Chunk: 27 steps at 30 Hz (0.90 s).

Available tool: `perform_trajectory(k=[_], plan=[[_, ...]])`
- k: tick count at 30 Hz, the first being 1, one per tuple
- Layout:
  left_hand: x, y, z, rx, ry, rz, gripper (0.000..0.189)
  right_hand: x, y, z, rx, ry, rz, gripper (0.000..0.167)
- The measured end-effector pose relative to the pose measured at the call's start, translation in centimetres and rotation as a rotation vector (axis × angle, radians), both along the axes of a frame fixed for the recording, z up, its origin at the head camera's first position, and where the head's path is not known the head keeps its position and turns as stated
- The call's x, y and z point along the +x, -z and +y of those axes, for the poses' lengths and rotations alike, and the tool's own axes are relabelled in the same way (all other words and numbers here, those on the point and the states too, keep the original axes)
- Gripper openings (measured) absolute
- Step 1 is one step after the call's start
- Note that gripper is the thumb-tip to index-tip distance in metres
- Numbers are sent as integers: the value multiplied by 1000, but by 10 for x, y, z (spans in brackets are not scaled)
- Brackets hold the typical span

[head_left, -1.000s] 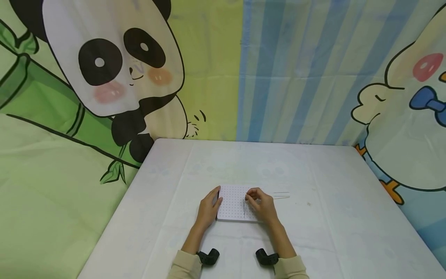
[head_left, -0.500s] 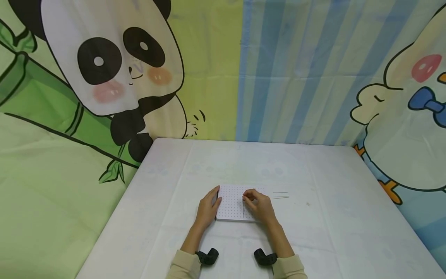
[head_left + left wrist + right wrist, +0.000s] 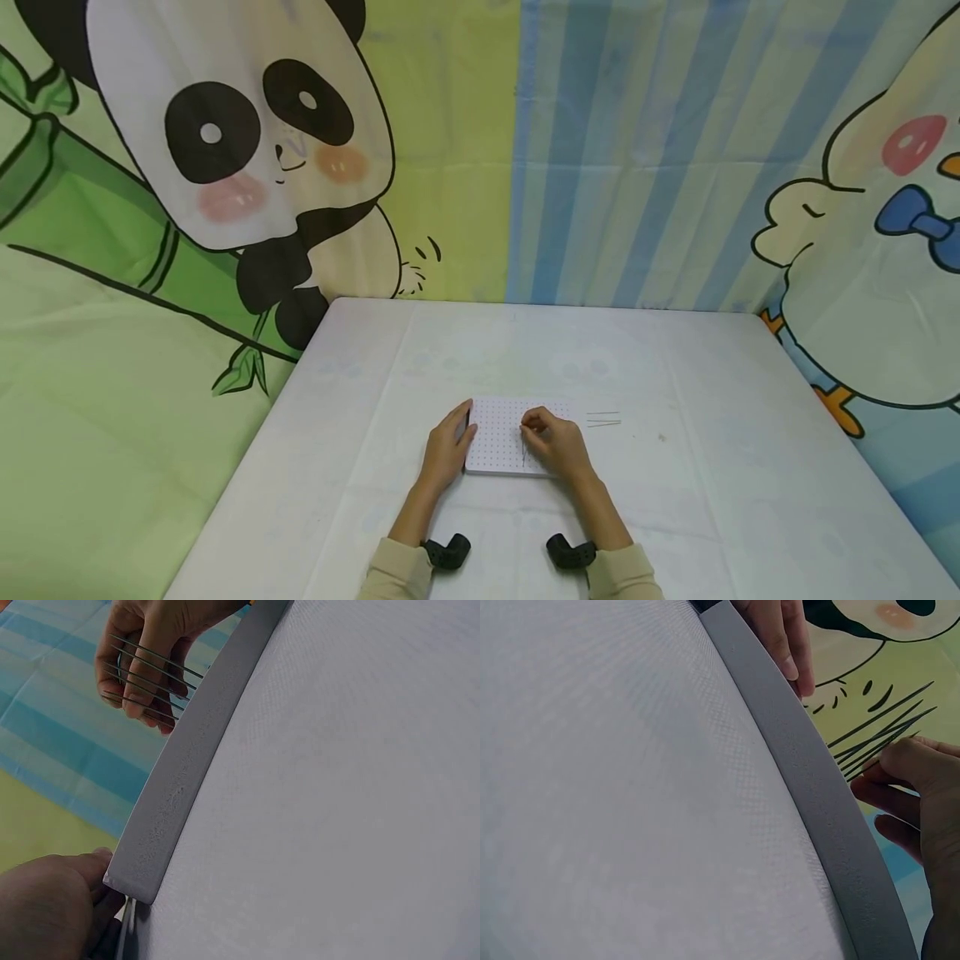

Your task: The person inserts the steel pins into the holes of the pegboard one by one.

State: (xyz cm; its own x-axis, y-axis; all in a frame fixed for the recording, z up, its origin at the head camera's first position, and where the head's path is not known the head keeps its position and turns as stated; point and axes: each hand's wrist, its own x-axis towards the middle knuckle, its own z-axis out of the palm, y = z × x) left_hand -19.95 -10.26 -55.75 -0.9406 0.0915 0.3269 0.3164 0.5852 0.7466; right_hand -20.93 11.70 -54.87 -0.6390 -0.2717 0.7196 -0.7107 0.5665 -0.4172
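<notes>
A white board with a grid of small holes [image 3: 495,429] lies on the table. My left hand [image 3: 446,450] holds its left edge, thumb near the top face; in the left wrist view that hand [image 3: 52,907] grips a corner. Over the board's middle, my right hand [image 3: 558,442] pinches a thin dark rod between thumb and fingertips. Several such rods [image 3: 889,724] stand up from the board, some slightly slanted, as the right wrist view shows. From the left wrist view, the rods [image 3: 154,655] pass in front of my right fingers. Which rod is pinched is hard to tell.
To the right of the board, several loose thin rods [image 3: 603,412] lie on the white table [image 3: 675,500]. Black wrist-worn devices [image 3: 447,552] sit at both cuffs. A printed curtain [image 3: 450,150] with a panda hangs behind the table.
My right hand has shifted slightly left over the board, its fingertips drawing in close to the standing rods. The left hand stays on the board's edge.
</notes>
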Motion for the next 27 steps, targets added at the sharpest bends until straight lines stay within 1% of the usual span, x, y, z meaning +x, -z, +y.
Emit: perform_trajectory(k=[2,5,12,17,19,23,27], plan=[[0,0,0,2,1,-1,46,-1,1,0,0,-11,14,12],[1,-1,0,5,2,-12,46,0,0,0,-10,-24,-9,14],[2,-2,1,9,-1,-10,46,4,-3,-1,-3,-19,-92,19],[1,0,1,1,1,-7,46,7,-3,-1,-8,-31,-169,25],[1,0,1,1,3,-2,46,8,-4,0,-7,-39,-187,27],[1,-1,1,3,1,3,46,9,-6,2,-16,-65,-203,29],[1,-1,1,1,0,-1,46,8,-7,7,-13,-70,-179,30]])
